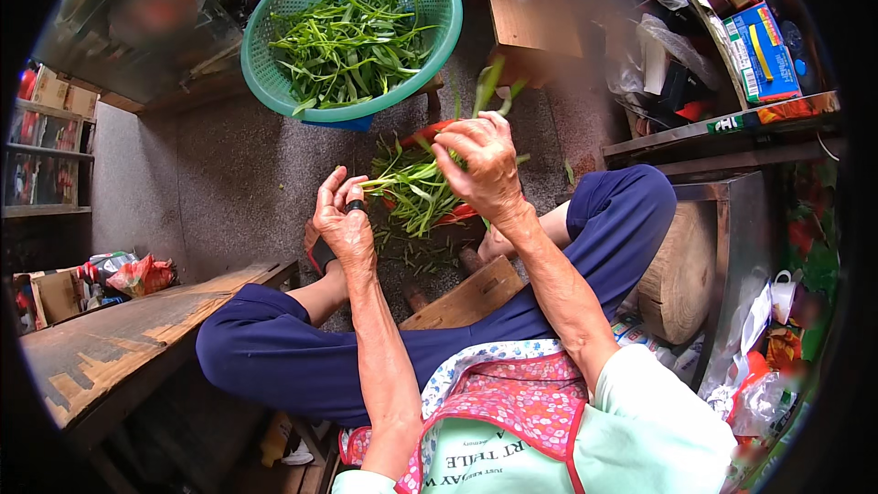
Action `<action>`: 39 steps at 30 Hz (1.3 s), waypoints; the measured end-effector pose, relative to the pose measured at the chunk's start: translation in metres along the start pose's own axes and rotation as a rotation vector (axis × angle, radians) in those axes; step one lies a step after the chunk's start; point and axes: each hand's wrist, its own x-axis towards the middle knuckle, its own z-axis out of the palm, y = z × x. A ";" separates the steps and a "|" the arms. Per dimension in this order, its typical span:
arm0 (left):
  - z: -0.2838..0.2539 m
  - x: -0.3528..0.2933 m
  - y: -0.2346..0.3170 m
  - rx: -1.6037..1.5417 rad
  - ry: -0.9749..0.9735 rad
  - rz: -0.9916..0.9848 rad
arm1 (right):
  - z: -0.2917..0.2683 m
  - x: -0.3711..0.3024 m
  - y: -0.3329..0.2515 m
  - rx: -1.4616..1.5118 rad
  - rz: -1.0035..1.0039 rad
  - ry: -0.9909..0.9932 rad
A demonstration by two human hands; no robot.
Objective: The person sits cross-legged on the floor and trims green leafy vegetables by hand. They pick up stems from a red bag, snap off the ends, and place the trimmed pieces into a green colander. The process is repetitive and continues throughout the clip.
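My left hand (346,224), with a dark band on one finger, pinches the pale stem end of a green sprig (373,185) that looks like water spinach. To its right and a little higher, my right hand (483,163) has its fingers curled around a leafy sprig (491,82), whose top sticks up past the knuckles and is blurred. Below and between both hands lies a heap of the same greens (422,197) on something red (460,213), mostly covered. Farther off, a green plastic colander (441,64) holds many loose leafy pieces (352,41).
Scraps of stem (416,256) litter the floor by my feet. A wooden stool or board (466,295) sits between my legs. A worn wooden bench (137,338) stands at left, a wooden box (530,9) beyond, and a cluttered shelf (732,123) at right.
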 end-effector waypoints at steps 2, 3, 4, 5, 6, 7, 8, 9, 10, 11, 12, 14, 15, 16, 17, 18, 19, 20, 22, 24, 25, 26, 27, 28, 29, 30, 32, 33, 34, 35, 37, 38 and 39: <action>0.001 0.000 0.009 -0.054 0.012 -0.005 | -0.004 0.006 -0.011 -0.010 -0.096 -0.051; 0.003 -0.001 0.015 -0.081 0.029 0.007 | -0.003 0.003 -0.012 -0.015 -0.081 -0.103; 0.003 -0.001 0.019 -0.095 0.040 0.021 | -0.003 -0.001 -0.009 0.025 -0.024 -0.193; 0.002 0.000 0.022 -0.107 0.052 0.037 | -0.001 -0.006 -0.007 0.107 0.028 -0.218; 0.001 0.000 0.024 -0.119 0.064 0.053 | 0.001 -0.009 -0.005 0.189 0.081 -0.242; 0.000 0.001 0.025 -0.151 0.078 0.068 | -0.001 -0.012 -0.002 0.186 0.005 -0.248; 0.000 0.000 0.027 -0.166 0.075 0.065 | -0.002 -0.016 -0.001 0.180 0.008 -0.282; 0.001 -0.001 0.029 -0.181 0.071 0.063 | -0.002 -0.018 -0.002 0.136 0.002 -0.315; 0.001 -0.001 0.031 -0.197 0.067 0.060 | -0.001 -0.019 -0.003 0.092 -0.003 -0.347; 0.001 -0.001 0.032 -0.141 0.022 0.056 | 0.000 -0.020 -0.002 0.063 -0.012 -0.333; -0.001 -0.001 0.033 -0.085 -0.023 0.051 | 0.001 -0.020 -0.001 0.033 -0.021 -0.318; -0.005 -0.002 0.034 0.045 -0.121 0.038 | 0.002 -0.019 0.001 -0.020 -0.055 -0.304; -0.006 -0.003 0.034 0.120 -0.172 0.030 | 0.001 -0.019 0.004 -0.043 -0.079 -0.305; -0.007 -0.003 0.034 0.195 -0.223 0.022 | 0.000 -0.019 0.006 -0.066 -0.103 -0.306; -0.004 -0.006 0.034 0.223 -0.187 0.020 | -0.002 -0.018 0.006 -0.016 -0.104 -0.297; -0.005 -0.008 0.034 0.343 -0.208 -0.002 | -0.003 -0.018 0.007 0.067 -0.017 -0.273; -0.006 -0.008 0.032 0.318 -0.217 -0.006 | -0.003 -0.017 0.008 0.149 0.070 -0.249; -0.006 -0.007 0.029 0.290 -0.229 -0.009 | -0.004 -0.017 0.008 0.229 0.157 -0.223; -0.009 -0.008 0.024 0.243 -0.184 -0.011 | -0.007 -0.013 0.012 0.688 0.691 -0.014; -0.007 -0.008 0.023 0.155 -0.136 -0.041 | -0.012 -0.004 0.020 0.858 0.768 0.190; -0.006 -0.008 0.024 0.090 -0.110 -0.070 | -0.013 -0.001 0.019 0.752 0.737 0.156; -0.004 -0.009 0.023 0.029 -0.084 -0.101 | -0.020 0.009 0.001 0.799 0.702 0.052; 0.000 -0.011 0.023 -0.019 -0.069 -0.137 | -0.016 0.006 -0.006 0.629 0.460 -0.056; 0.003 -0.012 0.024 -0.048 -0.042 -0.213 | -0.012 0.003 -0.013 0.454 0.220 -0.161; 0.004 -0.015 0.026 -0.077 -0.009 -0.290 | -0.008 0.000 -0.026 0.288 0.037 -0.216; 0.005 -0.016 0.028 -0.106 0.021 -0.364 | 0.001 -0.006 -0.037 0.169 -0.051 -0.269; -0.009 -0.014 -0.001 -0.283 -0.086 -0.451 | 0.024 -0.024 -0.051 -0.009 -0.143 -0.361; -0.011 -0.015 0.000 -0.275 -0.059 -0.483 | 0.028 -0.029 -0.054 0.001 -0.142 -0.310; -0.011 -0.017 0.001 -0.268 -0.032 -0.515 | 0.031 -0.033 -0.055 -0.012 -0.129 -0.336; -0.009 -0.018 0.003 -0.293 -0.017 -0.555 | 0.032 -0.036 -0.057 -0.028 -0.119 -0.367; -0.006 -0.017 0.007 -0.344 0.010 -0.633 | 0.035 -0.038 -0.058 0.008 -0.081 -0.403; -0.003 -0.018 0.004 -0.380 0.051 -0.598 | 0.036 -0.040 -0.058 0.049 -0.071 -0.443; 0.000 -0.020 -0.003 -0.416 0.092 -0.563 | 0.038 -0.045 -0.059 0.090 -0.061 -0.482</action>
